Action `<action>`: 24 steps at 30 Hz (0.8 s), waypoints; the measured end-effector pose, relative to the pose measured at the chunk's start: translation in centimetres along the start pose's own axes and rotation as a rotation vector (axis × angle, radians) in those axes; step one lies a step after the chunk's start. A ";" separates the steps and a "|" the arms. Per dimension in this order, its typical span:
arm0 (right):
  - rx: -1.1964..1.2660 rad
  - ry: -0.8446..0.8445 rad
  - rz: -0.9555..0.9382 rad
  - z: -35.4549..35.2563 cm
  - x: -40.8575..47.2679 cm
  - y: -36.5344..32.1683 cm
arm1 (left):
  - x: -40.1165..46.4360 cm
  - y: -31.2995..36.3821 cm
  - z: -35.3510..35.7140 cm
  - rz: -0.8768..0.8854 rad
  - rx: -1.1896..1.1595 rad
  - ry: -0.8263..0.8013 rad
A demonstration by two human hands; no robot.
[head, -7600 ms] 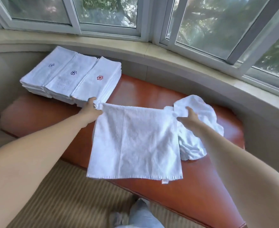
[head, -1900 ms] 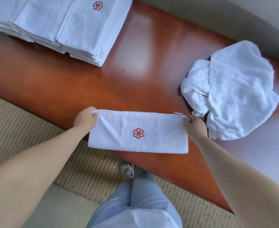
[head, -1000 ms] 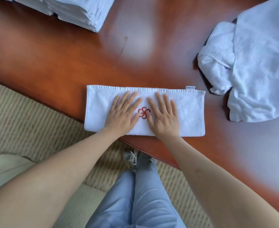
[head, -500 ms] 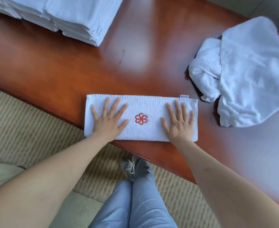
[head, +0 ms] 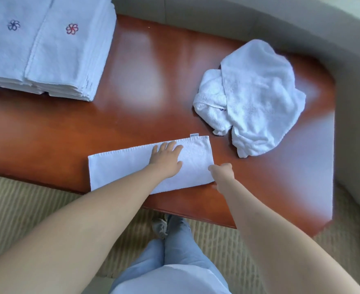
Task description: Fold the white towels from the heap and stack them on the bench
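Stacks of folded towels (head: pixel 47 49) at ten o'clock on the bench (head: pixel 143 81), side by side and touching: left pile topped with a dark blue flower mark, right pile with a red one, many layers showing along the near edges. Bare glossy wood at twelve o'clock, between stacks and heap, nothing lying across it. Striped carpet (head: pixel 22 209) at eight o'clock below the bench edge.

Folded towel (head: pixel 119 168) at the centre, a long narrow strip lying flat by the near edge of the bench, slightly tilted, right end farther away, small label sticking out at its far right corner. Left hand (head: pixel 166 160) flat on the strip right of its middle, fingers straight and together, pressing down. Right hand (head: pixel 222 172) at the strip's right end, fingers curled at the near right corner; whether actually pinching the cloth, cannot tell.

Heap of unfolded towels (head: pixel 255 96) at two o'clock, crumpled, apart from the strip's right end. Pale wall (head: pixel 355 124) curving round at three o'clock. Light blue trouser legs and a shoe (head: pixel 160 228) at six o'clock.
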State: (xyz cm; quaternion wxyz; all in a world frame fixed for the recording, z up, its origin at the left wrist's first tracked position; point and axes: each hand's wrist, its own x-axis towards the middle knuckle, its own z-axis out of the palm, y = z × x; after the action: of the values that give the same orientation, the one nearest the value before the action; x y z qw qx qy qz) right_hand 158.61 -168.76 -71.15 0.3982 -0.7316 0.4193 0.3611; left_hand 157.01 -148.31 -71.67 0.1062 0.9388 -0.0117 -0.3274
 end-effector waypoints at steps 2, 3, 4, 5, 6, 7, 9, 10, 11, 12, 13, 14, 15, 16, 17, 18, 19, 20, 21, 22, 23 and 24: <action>0.168 -0.040 0.116 -0.3 0.4 0.1 | 1.9 2.0 -0.9 0.049 0.017 0.001; 0.222 -0.060 0.151 -0.4 0.7 0.2 | 2.9 2.9 -1.3 0.069 0.028 0.010; 0.246 -0.081 0.164 -0.6 0.9 0.5 | 3.8 3.8 -1.7 0.087 0.036 0.020; 0.248 -0.102 0.159 -0.8 1.2 0.8 | 4.8 4.6 -2.1 0.102 0.041 0.028; 0.214 -0.118 0.139 -0.9 1.4 1.1 | 5.7 5.3 -2.4 0.112 0.046 0.030; 0.147 -0.128 0.115 -1.2 1.7 1.5 | 6.6 5.9 -2.7 0.117 0.055 0.026; -0.005 -0.154 0.086 -1.5 2.1 1.9 | 8.1 7.0 -3.4 0.112 0.080 0.009; -0.058 -0.175 0.087 -1.7 2.2 2.0 | 8.9 7.4 -3.7 0.101 0.088 0.004; -0.084 -0.203 0.095 -1.9 2.3 2.0 | 9.6 7.8 -4.0 0.091 0.096 -0.001; -0.092 -0.229 0.104 -2.1 2.5 2.0 | 10.2 8.2 -4.3 0.086 0.100 -0.016; -0.096 -0.251 0.110 -2.3 2.6 2.0 | 10.7 8.4 -4.5 0.084 0.098 -0.042; -0.102 -0.269 0.109 -2.6 2.8 1.9 | 11.2 8.6 -4.8 0.084 0.099 -0.077; -0.114 -0.283 0.099 -2.8 2.9 1.9 | 11.6 8.7 -5.1 0.090 0.107 -0.115; -0.119 -0.293 0.087 -3.0 3.1 1.7 | 11.9 8.7 -5.6 0.102 0.120 -0.148; -0.124 -0.295 0.067 -3.1 3.1 1.7 | 12.0 8.5 -5.9 0.122 0.120 -0.171; -0.127 -0.292 0.045 -3.2 3.2 1.6 | 12.1 8.3 -6.3 0.145 0.106 -0.183; -0.129 -0.283 0.022 -3.3 3.3 1.4 | 12.2 7.9 -6.8 0.169 0.076 -0.188; -0.128 -0.269 -0.003 -3.4 3.3 1.1 | 12.1 7.4 -7.4 0.187 0.039 -0.188; -0.122 -0.252 -0.035 -3.5 3.3 0.6 | 11.9 6.7 -8.2 0.197 0.005 -0.180; -0.110 -0.233 -0.075 -3.6 3.3 0.0 | 11.7 5.9 -9.2 0.198 -0.022 -0.159; -0.097 -0.208 -0.122 -3.7 3.2 -1.0 | 11.4 5.0 -10.3 0.193 -0.045 -0.128; -0.091 -0.178 -0.175 -3.8 2.8 -2.1 | 11.0 4.1 -11.4 0.182 -0.066 -0.091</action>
State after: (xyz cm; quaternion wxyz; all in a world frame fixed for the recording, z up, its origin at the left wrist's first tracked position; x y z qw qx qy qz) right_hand 162.32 -172.38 -71.39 0.4303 -0.7477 0.3003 0.4069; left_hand 172.85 -151.09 -68.84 0.1657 0.9141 -0.0908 -0.3587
